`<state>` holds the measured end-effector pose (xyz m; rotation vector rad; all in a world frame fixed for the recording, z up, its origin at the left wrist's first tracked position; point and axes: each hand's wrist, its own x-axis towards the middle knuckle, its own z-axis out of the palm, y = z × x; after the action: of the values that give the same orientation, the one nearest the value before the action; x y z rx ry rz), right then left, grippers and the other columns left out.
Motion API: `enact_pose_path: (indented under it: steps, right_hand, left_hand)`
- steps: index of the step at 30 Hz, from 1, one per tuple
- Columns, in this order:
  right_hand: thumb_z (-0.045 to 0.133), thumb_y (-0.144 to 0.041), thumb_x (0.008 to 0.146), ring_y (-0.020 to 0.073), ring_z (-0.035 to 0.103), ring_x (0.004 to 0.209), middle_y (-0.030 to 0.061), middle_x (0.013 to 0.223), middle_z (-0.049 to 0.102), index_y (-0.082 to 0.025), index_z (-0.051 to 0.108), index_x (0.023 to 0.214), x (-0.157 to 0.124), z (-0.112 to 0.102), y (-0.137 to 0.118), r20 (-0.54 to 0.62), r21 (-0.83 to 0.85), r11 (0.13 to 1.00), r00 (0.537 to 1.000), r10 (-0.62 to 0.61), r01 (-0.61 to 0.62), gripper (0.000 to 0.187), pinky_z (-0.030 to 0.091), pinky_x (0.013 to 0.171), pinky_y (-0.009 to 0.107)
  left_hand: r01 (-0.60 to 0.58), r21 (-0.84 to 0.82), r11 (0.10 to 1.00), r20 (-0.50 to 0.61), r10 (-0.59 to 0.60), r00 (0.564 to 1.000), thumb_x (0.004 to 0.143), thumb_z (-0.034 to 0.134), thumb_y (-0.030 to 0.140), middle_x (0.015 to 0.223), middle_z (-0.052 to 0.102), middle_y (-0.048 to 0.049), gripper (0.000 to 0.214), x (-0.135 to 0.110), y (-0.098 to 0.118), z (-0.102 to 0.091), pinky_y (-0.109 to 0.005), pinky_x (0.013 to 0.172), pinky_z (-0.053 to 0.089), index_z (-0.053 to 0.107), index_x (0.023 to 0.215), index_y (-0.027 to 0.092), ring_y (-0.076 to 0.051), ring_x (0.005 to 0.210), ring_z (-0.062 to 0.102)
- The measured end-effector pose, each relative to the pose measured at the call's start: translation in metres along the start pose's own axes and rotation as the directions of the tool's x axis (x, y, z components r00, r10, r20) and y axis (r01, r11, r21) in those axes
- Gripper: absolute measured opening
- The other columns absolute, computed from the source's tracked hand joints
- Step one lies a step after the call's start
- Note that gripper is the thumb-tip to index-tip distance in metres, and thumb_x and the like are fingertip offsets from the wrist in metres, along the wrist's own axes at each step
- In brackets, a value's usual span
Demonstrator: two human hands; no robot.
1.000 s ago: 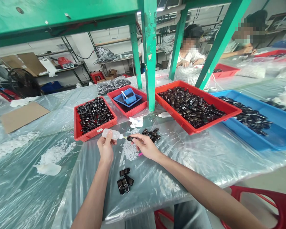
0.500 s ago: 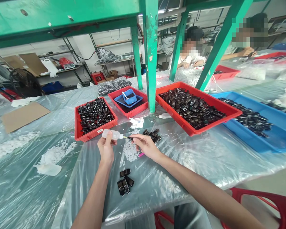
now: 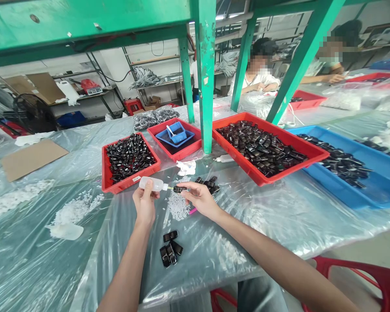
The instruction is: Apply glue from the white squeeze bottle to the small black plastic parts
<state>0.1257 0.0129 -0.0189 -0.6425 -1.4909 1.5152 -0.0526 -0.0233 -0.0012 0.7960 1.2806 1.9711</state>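
Note:
My left hand (image 3: 144, 202) is closed round a small clear squeeze bottle (image 3: 151, 183), its nozzle pointing right. The nozzle tip touches a small black part (image 3: 178, 189) pinched in the fingers of my right hand (image 3: 199, 198). A pink stick (image 3: 191, 211) shows under my right palm. Just behind my right hand lies a small pile of black parts (image 3: 209, 183). Several more black parts (image 3: 170, 249) lie on the plastic sheet nearer to me, between my forearms. White scraps (image 3: 178, 205) are scattered under my hands.
Red trays (image 3: 108, 180) (image 3: 269, 177) full of black parts stand behind my hands, with a blue tray (image 3: 373, 190) to the right. A green post (image 3: 206, 78) rises at the middle. Two other people work at the far side. Cardboard (image 3: 30, 157) lies left.
My right hand has turned the black part slightly at the nozzle tip. Both hands stay in about the same place.

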Motion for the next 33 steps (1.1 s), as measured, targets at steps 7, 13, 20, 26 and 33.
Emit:
enact_pose_path:
  steps: [7,13,20,26,33]
  right_hand:
    - [0.074,-0.035,0.082,0.0078,0.052,0.053,0.0066,0.111,0.071,-0.022,0.073,0.107,0.0004,0.0020,0.0041,-0.010,0.006,0.999,0.999,-0.043,0.043,0.029,0.048,0.054,0.025]
    - [0.072,-0.033,0.083,0.0087,0.053,0.054,0.0068,0.114,0.071,-0.022,0.072,0.109,-0.0012,0.0020,0.0033,-0.008,-0.041,0.998,0.999,-0.052,0.051,0.028,0.050,0.056,0.027]
    - [0.068,-0.026,0.085,0.0104,0.056,0.058,0.0058,0.112,0.072,-0.022,0.073,0.109,-0.0027,0.0009,-0.0029,-0.009,-0.119,0.990,0.997,-0.077,0.076,0.024,0.050,0.060,0.027]
    - [0.066,-0.023,0.087,0.0163,0.065,0.079,0.0058,0.111,0.073,-0.022,0.074,0.109,-0.0027,0.0001,-0.0036,-0.006,-0.183,0.977,0.994,-0.110,0.107,0.024,0.053,0.072,0.030]
    - [0.065,-0.023,0.087,0.0160,0.064,0.078,0.0061,0.110,0.073,-0.022,0.073,0.111,-0.0028,-0.0002,-0.0026,-0.001,-0.196,0.976,0.995,-0.102,0.100,0.025,0.053,0.072,0.030]
  left_hand:
    - [-0.004,-0.015,1.000,-0.007,0.004,1.000,0.069,0.082,0.051,0.058,0.058,-0.0002,0.042,-0.0004,-0.0008,0.0019,-0.022,0.047,0.037,0.064,0.071,0.013,-0.009,0.049,0.049]
    - [-0.007,-0.005,1.000,-0.007,0.007,1.000,0.067,0.083,0.051,0.057,0.057,0.0003,0.042,-0.0012,0.0001,0.0022,-0.022,0.047,0.036,0.063,0.068,0.014,-0.009,0.048,0.048]
    - [-0.023,0.008,1.000,0.010,0.023,1.000,0.068,0.082,0.051,0.055,0.054,0.0008,0.043,-0.0003,0.0005,0.0024,-0.022,0.046,0.037,0.061,0.066,0.014,-0.009,0.048,0.047]
    - [-0.030,0.016,0.999,0.023,0.030,0.999,0.070,0.081,0.049,0.055,0.054,0.0007,0.040,0.0004,-0.0008,0.0000,-0.023,0.046,0.036,0.060,0.066,0.014,-0.009,0.047,0.046]
    - [-0.024,0.016,1.000,0.012,0.024,1.000,0.070,0.081,0.050,0.055,0.055,0.0008,0.041,-0.0001,-0.0004,0.0004,-0.023,0.046,0.035,0.061,0.067,0.014,-0.009,0.047,0.046]
